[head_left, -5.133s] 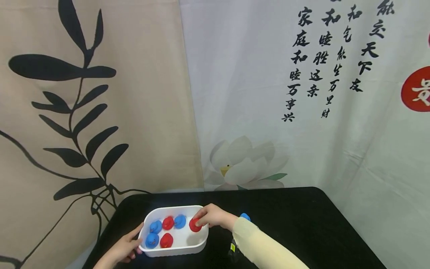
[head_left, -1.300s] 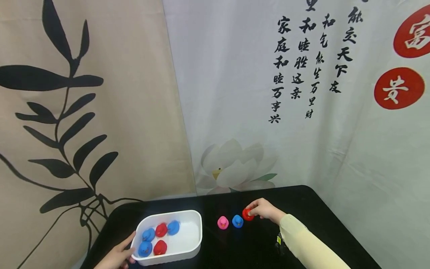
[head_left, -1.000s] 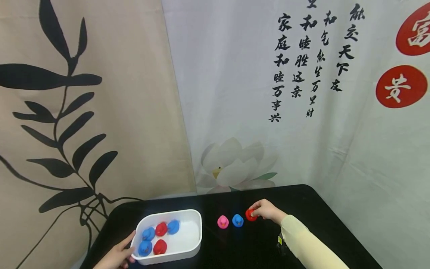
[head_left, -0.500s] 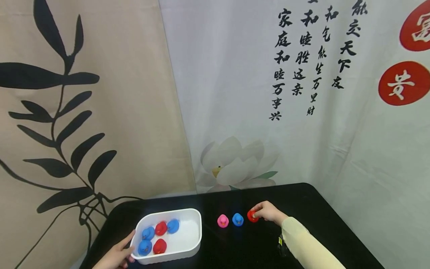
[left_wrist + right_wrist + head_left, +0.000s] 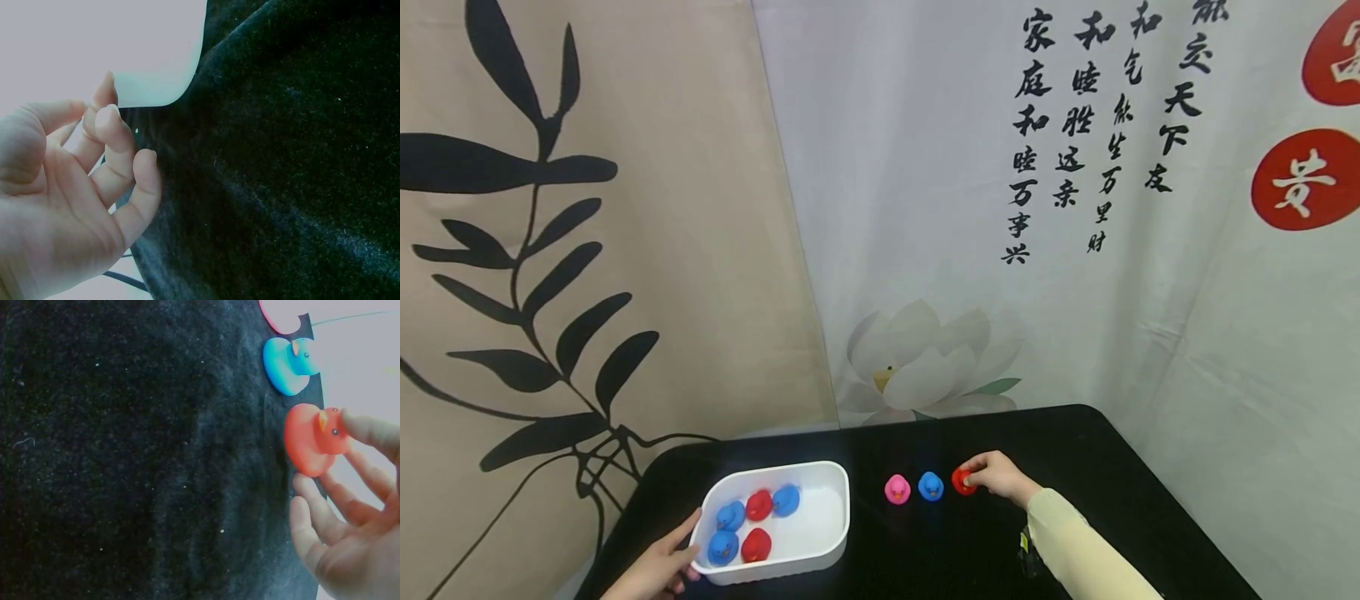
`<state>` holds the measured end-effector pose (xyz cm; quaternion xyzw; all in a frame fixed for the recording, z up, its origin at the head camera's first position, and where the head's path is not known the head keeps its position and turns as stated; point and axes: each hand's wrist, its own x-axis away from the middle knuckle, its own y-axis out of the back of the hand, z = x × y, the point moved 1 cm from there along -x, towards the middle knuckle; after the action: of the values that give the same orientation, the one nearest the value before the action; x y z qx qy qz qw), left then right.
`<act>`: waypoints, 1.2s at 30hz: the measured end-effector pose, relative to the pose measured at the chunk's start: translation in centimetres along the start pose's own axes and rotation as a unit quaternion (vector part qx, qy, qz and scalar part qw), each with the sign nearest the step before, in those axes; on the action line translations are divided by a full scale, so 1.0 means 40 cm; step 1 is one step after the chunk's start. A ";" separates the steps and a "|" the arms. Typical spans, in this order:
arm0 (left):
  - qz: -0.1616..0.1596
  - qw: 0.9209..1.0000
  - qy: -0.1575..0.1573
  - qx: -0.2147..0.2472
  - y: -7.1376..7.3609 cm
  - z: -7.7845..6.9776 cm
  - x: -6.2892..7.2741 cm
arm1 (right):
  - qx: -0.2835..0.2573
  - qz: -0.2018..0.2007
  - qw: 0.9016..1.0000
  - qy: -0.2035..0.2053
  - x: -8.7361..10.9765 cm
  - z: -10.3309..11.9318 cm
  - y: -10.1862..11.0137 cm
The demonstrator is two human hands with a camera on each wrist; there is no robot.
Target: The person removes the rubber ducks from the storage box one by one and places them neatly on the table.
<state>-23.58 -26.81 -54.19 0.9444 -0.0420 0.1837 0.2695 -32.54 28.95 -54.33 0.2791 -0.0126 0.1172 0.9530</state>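
At the left corner of a white tray (image 5: 820, 521), my left hand (image 5: 660, 560) grips its edge with thumb and fingers. Seen from the left wrist, the hand's (image 5: 87, 169) fingertips meet the tray's corner (image 5: 162, 87). The tray holds several rubber ducks, blue ones such as this duck (image 5: 723, 547) and red ones such as this duck (image 5: 756, 544). My right hand (image 5: 998, 477) pinches a red rubber duck (image 5: 306, 440) between thumb and fingers, close over the black table. Beside it a blue duck (image 5: 286, 365) and a pink duck (image 5: 897, 489) stand in a row.
The black cloth-covered table (image 5: 917, 550) bears everything. A printed curtain (image 5: 925, 208) with plant shapes and lettering hangs behind its far edge. A dark strap (image 5: 1028, 554) with a yellow mark shows under the right sleeve (image 5: 1082, 542).
My right hand has moved from over the tray to the right, carrying the red duck to the end of the row. In the last half second it barely moves. The left hand stays at the tray.
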 end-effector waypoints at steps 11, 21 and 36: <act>-0.006 1.000 0.012 0.004 0.004 -0.007 -0.004 | 0.001 0.015 1.000 -0.001 0.002 -0.006 -0.007; -0.009 1.000 0.004 -0.001 0.008 -0.010 -0.008 | -0.003 0.014 1.000 0.008 -0.003 -0.009 -0.009; -0.008 1.000 0.012 0.005 -0.002 0.009 -0.010 | -0.002 0.029 0.998 0.049 -0.004 -0.034 -0.022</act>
<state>-23.82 -26.94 -54.67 0.9439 -0.0302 0.1927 0.2665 -32.56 28.93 -55.94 0.2708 0.0264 0.1581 0.9492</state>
